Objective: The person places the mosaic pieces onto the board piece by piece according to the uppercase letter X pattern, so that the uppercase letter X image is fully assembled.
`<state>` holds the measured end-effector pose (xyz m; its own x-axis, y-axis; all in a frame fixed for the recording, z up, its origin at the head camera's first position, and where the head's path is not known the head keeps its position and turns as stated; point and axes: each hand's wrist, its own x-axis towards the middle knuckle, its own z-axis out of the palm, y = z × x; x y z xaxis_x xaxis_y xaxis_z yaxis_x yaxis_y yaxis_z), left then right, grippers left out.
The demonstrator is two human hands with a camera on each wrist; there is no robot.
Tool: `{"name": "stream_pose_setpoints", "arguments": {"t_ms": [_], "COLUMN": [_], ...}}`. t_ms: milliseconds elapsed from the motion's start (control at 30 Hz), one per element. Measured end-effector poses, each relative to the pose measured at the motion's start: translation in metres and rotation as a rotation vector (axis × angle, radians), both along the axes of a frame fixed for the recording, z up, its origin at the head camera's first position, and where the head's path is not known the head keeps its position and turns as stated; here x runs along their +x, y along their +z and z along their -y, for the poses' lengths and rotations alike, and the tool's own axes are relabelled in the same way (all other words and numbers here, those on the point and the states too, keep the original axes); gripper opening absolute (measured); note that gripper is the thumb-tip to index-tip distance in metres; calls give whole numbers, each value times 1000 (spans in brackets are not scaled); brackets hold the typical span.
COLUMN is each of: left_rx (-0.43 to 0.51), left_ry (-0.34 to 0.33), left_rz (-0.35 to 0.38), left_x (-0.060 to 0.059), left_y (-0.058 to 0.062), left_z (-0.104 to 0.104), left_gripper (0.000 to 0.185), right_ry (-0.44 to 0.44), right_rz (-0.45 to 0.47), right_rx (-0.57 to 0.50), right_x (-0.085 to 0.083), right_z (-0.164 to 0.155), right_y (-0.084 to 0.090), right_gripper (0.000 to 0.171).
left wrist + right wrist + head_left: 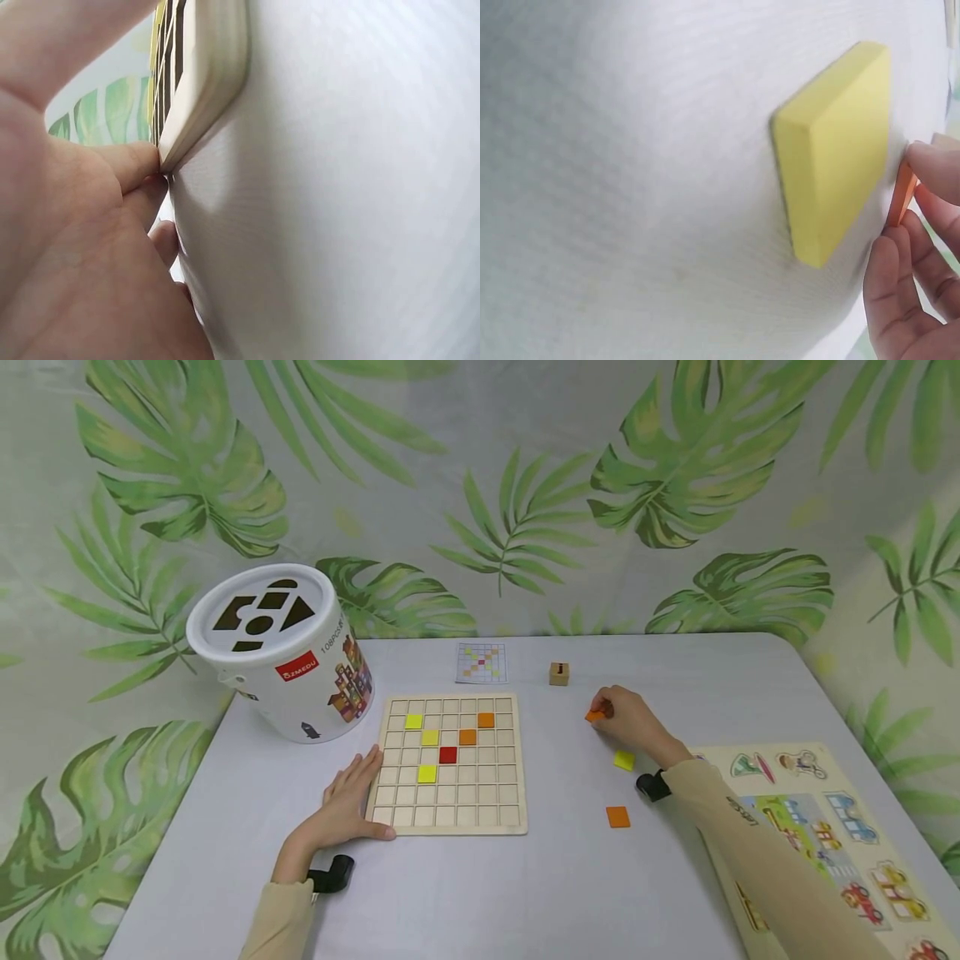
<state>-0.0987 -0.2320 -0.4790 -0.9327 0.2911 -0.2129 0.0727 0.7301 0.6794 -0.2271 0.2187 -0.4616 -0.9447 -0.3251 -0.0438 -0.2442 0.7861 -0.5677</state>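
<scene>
Nearest on the pale bench (525,893) lies the left hand (341,806), flat, its fingers straight and resting against the near left edge of the wooden grid board (450,765); the left wrist view shows the fingertips (142,161) touching the board's rim, so this grip is relaxed and clamps nothing; a loose orange tile (618,816) lies flat on the bench to the right of the board, well apart from either hand; at the near right edge a picture puzzle board (817,835) with vehicles lies partly under the right sleeve; a loose yellow tile (624,760) lies just beside the right wrist, flat on the bench; on the grid board sit three yellow tiles, two orange ones and one red tile (447,755), all in the left and middle squares of its upper half; farther on, the right hand (630,718) has its fingers curled and pinched on a small orange tile (595,716), the tile held on edge at the bench surface, right of the board; beyond, a white bucket (281,652) with shape holes in its lid stands at the left; a pattern card (482,662) and a small wooden cube (558,673) lie near the far edge.
</scene>
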Motion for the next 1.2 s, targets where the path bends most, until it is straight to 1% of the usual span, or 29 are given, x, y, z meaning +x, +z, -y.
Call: {"name": "stream_pose_setpoints", "arguments": {"t_ms": [200,300,467,633,700,800,933,1000,1067,1200], "left_rx": [3,4,8,11,7,7,10,13,17,13], "left_ry": [2,1,0,-1,0,1,2,3,2,0], "left_rz": [-13,-18,-18,-8,-4,-2,-2,-1,1,1], "left_x": [1,1,1,1,1,1,1,1,1,0], "left_y": [-1,-2,-2,-1,-1,-1,0,0,0,1], "left_z": [1,1,1,1,1,1,0,0,1,1], "left_gripper": [123,123,123,123,123,123,123,123,123,123], "right_ry": [14,28,54,122,155,177,172,174,194,286], "right_rz": [-2,-12,-2,5,-2,-16,-39,-46,-55,-27], "right_rx": [2,-15,-51,-65,-59,-29,23,21,6,-70], "right_x": [0,1,5,11,13,16,18,19,19,27], "right_z": [1,4,15,31,37,45,54,61,73,110], "right_y": [1,1,0,0,0,1,2,5,8,15], "right_gripper": [15,15,15,16,16,17,17,17,17,19]}}
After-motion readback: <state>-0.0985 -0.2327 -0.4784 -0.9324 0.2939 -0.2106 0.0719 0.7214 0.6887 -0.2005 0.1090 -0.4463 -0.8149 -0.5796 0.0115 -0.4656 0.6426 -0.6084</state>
